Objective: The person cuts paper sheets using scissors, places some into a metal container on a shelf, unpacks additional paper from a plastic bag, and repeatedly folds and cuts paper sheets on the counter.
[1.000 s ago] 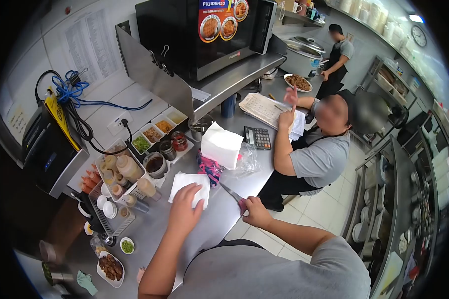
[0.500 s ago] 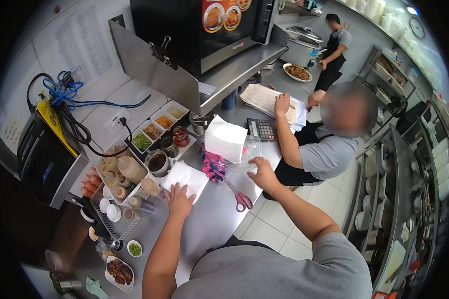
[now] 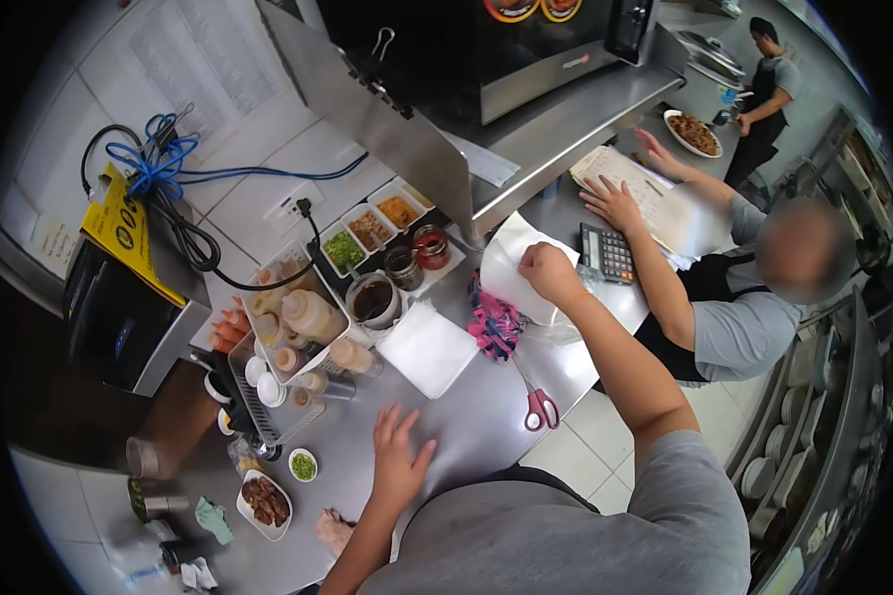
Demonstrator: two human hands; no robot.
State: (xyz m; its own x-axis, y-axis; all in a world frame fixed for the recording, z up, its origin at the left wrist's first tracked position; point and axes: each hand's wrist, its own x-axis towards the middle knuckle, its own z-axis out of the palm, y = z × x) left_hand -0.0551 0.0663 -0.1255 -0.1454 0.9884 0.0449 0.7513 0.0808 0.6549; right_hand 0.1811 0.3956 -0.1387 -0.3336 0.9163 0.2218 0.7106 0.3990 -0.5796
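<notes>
My left hand point(image 3: 399, 456) hovers over or rests on the steel counter, fingers spread, holding nothing. Closed fingers of my right hand point(image 3: 554, 273) pinch at the upper stack of white paper napkins point(image 3: 511, 268), which sits partly in a clear plastic bag point(image 3: 556, 332). A second napkin stack point(image 3: 427, 349) lies flat beyond my left hand. Between the stacks is a pink and navy patterned cloth point(image 3: 494, 322). Scissors with dark red handles point(image 3: 542, 409) lie near the counter's edge, their blades pointing toward the cloth.
Sauce bottles point(image 3: 313, 315) fill a white basket at left. Beside them stand topping trays point(image 3: 372, 228) and jars point(image 3: 432, 246). A plate of meat point(image 3: 266, 501) sits lower left. A co-worker's hand point(image 3: 615, 203) rests by papers and a calculator point(image 3: 607, 253).
My left hand has come off the nearer napkin stack and back toward me. My right hand has moved from the plastic bag onto the other stack. The co-worker's hands have shifted over the papers.
</notes>
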